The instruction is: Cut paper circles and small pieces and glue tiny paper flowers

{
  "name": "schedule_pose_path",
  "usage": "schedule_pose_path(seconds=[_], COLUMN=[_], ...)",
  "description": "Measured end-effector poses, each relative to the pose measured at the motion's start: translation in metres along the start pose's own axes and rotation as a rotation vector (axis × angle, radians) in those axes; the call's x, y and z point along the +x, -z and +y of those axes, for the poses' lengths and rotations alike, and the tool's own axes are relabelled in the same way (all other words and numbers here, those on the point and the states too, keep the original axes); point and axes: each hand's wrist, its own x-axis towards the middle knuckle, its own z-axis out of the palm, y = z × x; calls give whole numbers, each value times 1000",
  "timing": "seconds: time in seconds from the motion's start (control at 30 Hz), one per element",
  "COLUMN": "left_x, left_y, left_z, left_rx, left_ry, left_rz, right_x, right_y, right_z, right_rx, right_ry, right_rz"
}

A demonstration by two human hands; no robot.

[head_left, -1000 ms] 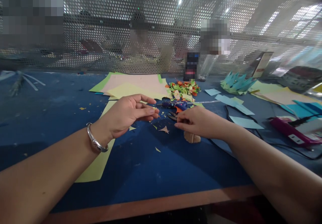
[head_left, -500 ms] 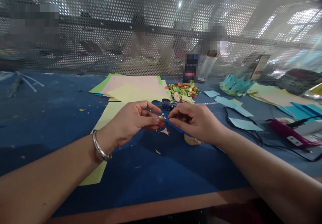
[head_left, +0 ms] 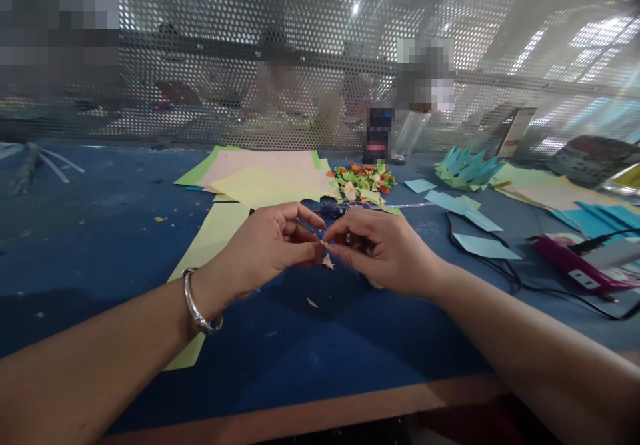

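My left hand [head_left: 277, 245] and my right hand [head_left: 387, 245] meet fingertip to fingertip just above the blue table. Pinched between them is a tiny pale-yellow paper piece [head_left: 325, 243], mostly covered by the fingers. A silver bangle [head_left: 193, 301] circles my left wrist. Right below the fingertips lies a pale pink pointed paper scrap [head_left: 328, 262], with a thin yellowish scrap [head_left: 312, 303] closer to me. Behind my fingers is a dark blue-purple item [head_left: 331, 207] whose kind I cannot make out. Whatever else my right palm may hold is hidden.
Pink and yellow paper sheets [head_left: 265, 168] lie at the back, beside a pile of small folded coloured paper pieces [head_left: 367, 179]. To the right are a blue-green folded paper piece [head_left: 467, 167], light-blue paper strips [head_left: 487, 247], a magenta power strip [head_left: 570, 265] and a black cable [head_left: 510, 275].
My right fingertips have moved left to meet my left fingers at the yellow piece. The thin blue stick seen under my right hand is now mostly out of sight.
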Motion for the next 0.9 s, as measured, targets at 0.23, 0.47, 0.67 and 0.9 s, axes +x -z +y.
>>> schedule_pose_path(seconds=[0.23,0.47,0.67,0.9], left_x=[-1,-2,-2,-2], left_y=[-1,0,-2,-1], left_z=[2,0,1,-1], left_rx=[-22,-54,-75,-33], left_ry=[-7,-25,-46,-87], left_rz=[5,32,48,72], right_x=[-1,0,0,1], right_y=[1,1,1,1], right_z=[1,1,0,0], right_rx=[-7,-32,-54,-39], right_ry=[4,14,19,-13], right_rz=[5,23,19,8])
